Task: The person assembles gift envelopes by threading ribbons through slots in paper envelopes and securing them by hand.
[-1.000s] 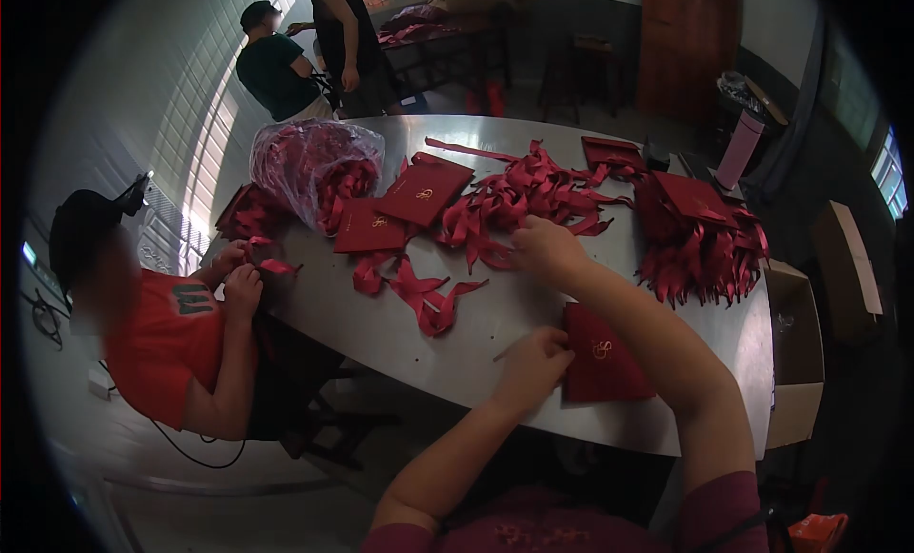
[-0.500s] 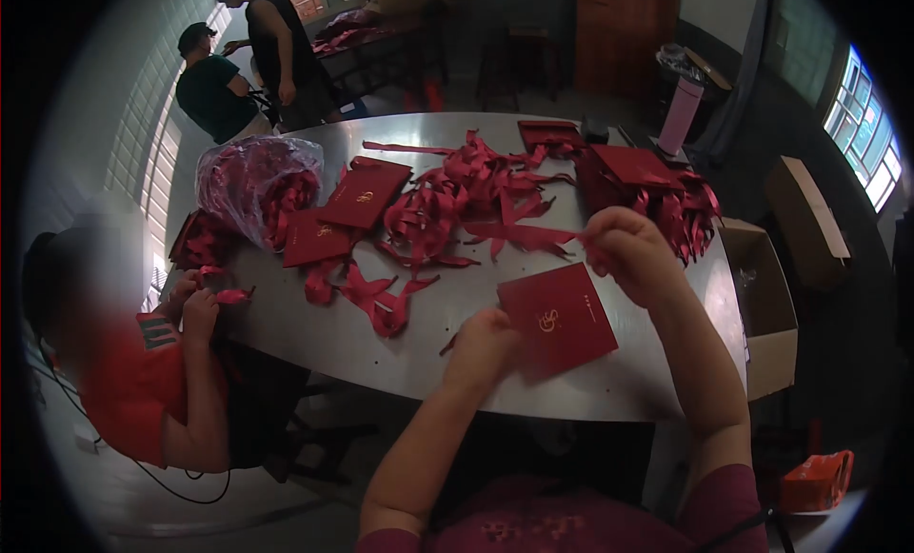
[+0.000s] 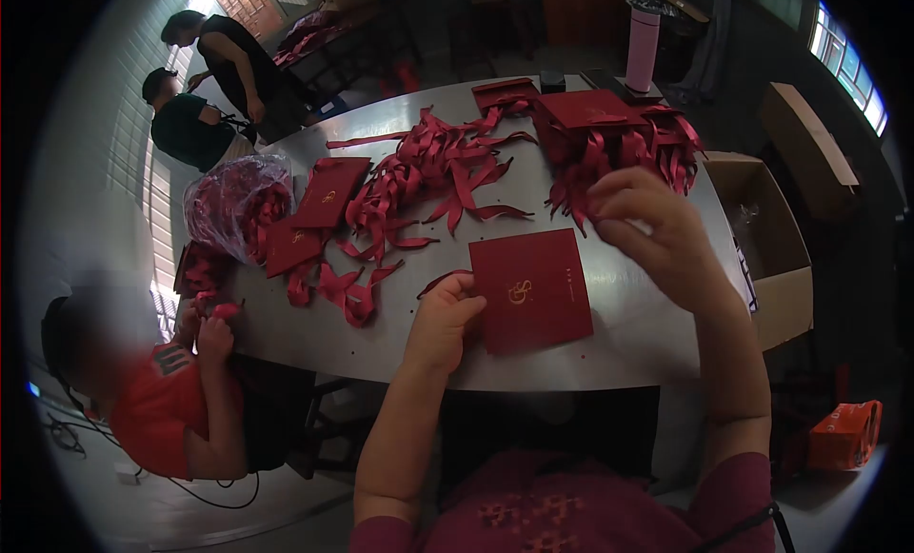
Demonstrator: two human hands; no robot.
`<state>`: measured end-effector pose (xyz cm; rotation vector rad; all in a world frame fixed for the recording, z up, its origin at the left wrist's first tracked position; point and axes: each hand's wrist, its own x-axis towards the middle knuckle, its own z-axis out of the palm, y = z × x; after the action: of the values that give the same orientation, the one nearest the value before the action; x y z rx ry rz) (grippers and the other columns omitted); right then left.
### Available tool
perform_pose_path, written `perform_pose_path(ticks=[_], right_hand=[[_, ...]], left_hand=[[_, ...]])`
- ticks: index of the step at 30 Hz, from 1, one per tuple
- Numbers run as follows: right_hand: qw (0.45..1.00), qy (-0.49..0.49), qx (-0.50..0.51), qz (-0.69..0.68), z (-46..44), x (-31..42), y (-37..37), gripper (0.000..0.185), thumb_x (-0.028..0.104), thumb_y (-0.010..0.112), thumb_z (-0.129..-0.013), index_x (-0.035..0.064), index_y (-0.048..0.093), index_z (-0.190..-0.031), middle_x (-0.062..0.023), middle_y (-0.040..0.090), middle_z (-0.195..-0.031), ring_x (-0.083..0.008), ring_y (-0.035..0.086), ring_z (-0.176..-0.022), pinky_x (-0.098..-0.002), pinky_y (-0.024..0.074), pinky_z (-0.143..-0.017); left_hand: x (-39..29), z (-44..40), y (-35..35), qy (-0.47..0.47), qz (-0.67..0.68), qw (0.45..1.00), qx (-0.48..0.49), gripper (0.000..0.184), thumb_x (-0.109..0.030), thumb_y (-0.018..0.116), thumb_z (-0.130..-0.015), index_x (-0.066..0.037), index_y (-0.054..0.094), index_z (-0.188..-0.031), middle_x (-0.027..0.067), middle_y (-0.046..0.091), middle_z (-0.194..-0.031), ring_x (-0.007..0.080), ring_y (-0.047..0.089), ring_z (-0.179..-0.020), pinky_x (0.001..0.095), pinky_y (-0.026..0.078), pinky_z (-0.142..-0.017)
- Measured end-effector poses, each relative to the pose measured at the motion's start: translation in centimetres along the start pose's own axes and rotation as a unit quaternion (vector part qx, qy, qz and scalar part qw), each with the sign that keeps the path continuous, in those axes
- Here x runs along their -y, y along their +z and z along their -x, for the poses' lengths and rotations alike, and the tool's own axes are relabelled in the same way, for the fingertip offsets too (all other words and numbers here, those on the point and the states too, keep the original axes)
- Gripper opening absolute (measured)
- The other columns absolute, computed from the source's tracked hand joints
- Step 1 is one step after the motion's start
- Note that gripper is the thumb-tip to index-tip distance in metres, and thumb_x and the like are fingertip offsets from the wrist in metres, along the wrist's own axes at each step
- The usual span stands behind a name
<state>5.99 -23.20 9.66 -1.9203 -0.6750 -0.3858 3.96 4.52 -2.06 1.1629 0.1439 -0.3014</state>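
A square dark-red folder or bag (image 3: 533, 291) with a gold emblem lies near the table's front edge. My left hand (image 3: 443, 320) is closed on its left edge, thumb on top. Part of a dark-red ribbon (image 3: 441, 283) sticks out behind those fingers. My right hand (image 3: 657, 234) is raised to the right of the folder, with bent fingers and the thumb a little apart; nothing visible is held there. Just beyond it, a pile of ribboned red folders (image 3: 595, 110) stands at the table's right end, its ribbons hanging close to my fingertips.
Loose ribbons (image 3: 428, 153) and more red folders (image 3: 333, 193) cover the metal table (image 3: 409, 344). A plastic bag (image 3: 238, 206) of ribbons lies left. A person in red (image 3: 176, 401) handles ribbon there. Pink bottle (image 3: 643, 49) behind; cardboard box (image 3: 785, 296) right; two people (image 3: 233, 63) farther back.
The view has shifted. My right hand has moved right, away from the loose ribbon end and towards the folder pile. My left hand stays on the folder, which has turned slightly.
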Motion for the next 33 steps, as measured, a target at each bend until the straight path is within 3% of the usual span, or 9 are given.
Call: perform_pose_path(ticks=[1,2,3,5,9,19,24,28,33], right_hand=[[0.978,0.159,0.065,-0.12,-0.1,-0.4,0.9,0.008,0.002,0.064,-0.086,-0.0023,0.064,-0.093,-0.0051,0.063,-0.092,-0.0125,0.062,-0.084,-0.0266,0.0491,-0.075],[0.912,0.31,0.128,-0.236,-0.2,-0.8,1.8,0.009,0.002,0.061,-0.088,-0.0026,0.064,-0.095,-0.0046,0.064,-0.089,-0.0133,0.063,-0.083,-0.0268,0.0499,-0.077],[0.911,0.311,0.125,-0.24,-0.1,-1.7,3.2,0.009,0.002,0.061,-0.088,-0.0026,0.064,-0.095,-0.0046,0.064,-0.089,-0.0133,0.063,-0.083,-0.0268,0.0499,-0.077],[0.961,0.196,0.138,-0.137,0.4,-4.1,5.9,0.009,0.003,0.057,-0.09,-0.0023,0.063,-0.093,-0.0047,0.065,-0.08,-0.0147,0.065,-0.081,-0.0268,0.0515,-0.077],[0.905,0.278,0.18,-0.268,1.8,-7.0,8.6,0.013,0.01,0.061,-0.088,-0.0015,0.065,-0.093,-0.0041,0.063,-0.076,-0.0111,0.057,-0.072,-0.0248,0.0475,-0.068],[0.942,0.209,0.162,-0.206,2.6,-5.9,8.3,0.009,0.005,0.06,-0.088,-0.0035,0.063,-0.09,-0.0073,0.067,-0.08,-0.0126,0.065,-0.076,-0.0271,0.0524,-0.073],[0.928,0.212,0.108,-0.287,2.9,-5.8,9.0,0.01,0.005,0.061,-0.086,-0.0043,0.062,-0.087,-0.0073,0.067,-0.077,-0.0123,0.065,-0.071,-0.0277,0.0521,-0.067],[0.951,0.181,0.101,-0.23,3.2,-5.7,9.3,0.006,0.003,0.062,-0.086,-0.0021,0.062,-0.087,-0.0063,0.063,-0.077,-0.0122,0.064,-0.07,-0.0267,0.0509,-0.064],[0.961,0.149,0.081,-0.217,3.4,-5.4,9.4,0.006,0.004,0.064,-0.084,-0.0019,0.063,-0.085,-0.0079,0.062,-0.074,-0.0143,0.064,-0.067,-0.0279,0.0504,-0.061]], left_hand=[[0.1,-0.1,0.2,-0.002,-0.004,1.0,0.0,0.025,0.003,0.057,-0.086,-0.004,0.06,-0.11,0.0028,0.065,-0.098,0.0112,0.062,-0.087,0.0245,0.05,-0.074],[0.2,-0.1,0.5,0.009,-0.008,1.0,0.002,0.023,0.003,0.058,-0.086,-0.005,0.06,-0.108,0.0019,0.065,-0.097,0.0107,0.062,-0.085,0.0241,0.05,-0.073],[0.2,-0.1,0.7,0.021,-0.011,1.0,0.005,0.021,0.002,0.059,-0.087,-0.005,0.06,-0.107,0.0011,0.065,-0.096,0.0102,0.062,-0.084,0.0236,0.05,-0.072],[-0.2,0.1,1.0,-0.005,0.003,1.0,-0.001,0.019,0.0,0.06,-0.087,-0.006,0.06,-0.105,0.0007,0.065,-0.095,0.0098,0.062,-0.082,0.0232,0.049,-0.07],[-1.0,0.7,2.0,-0.049,0.068,0.996,-0.026,0.015,-0.005,0.064,-0.088,-0.008,0.06,-0.102,0.0002,0.065,-0.095,0.0092,0.061,-0.078,0.0221,0.048,-0.065],[-0.3,0.1,2.2,-0.004,0.041,0.999,-0.027,0.021,-0.002,0.061,-0.088,-0.007,0.058,-0.109,0.0013,0.064,-0.095,0.0089,0.06,-0.077,0.0216,0.047,-0.065],[0.3,0.2,2.5,0.045,0.027,0.998,-0.045,0.023,0.002,0.061,-0.086,-0.007,0.059,-0.108,0.0031,0.065,-0.097,0.0099,0.06,-0.082,0.0224,0.047,-0.072],[-0.2,0.6,3.4,0.03,0.074,0.996,-0.044,0.02,0.0,0.062,-0.088,-0.006,0.06,-0.106,0.0035,0.065,-0.097,0.0112,0.06,-0.083,0.0244,0.048,-0.074],[-0.4,0.7,3.7,0.018,0.15,0.988,-0.025,0.013,-0.008,0.061,-0.094,-0.004,0.061,-0.106,0.0051,0.066,-0.101,0.0142,0.061,-0.096,0.0282,0.048,-0.089]])
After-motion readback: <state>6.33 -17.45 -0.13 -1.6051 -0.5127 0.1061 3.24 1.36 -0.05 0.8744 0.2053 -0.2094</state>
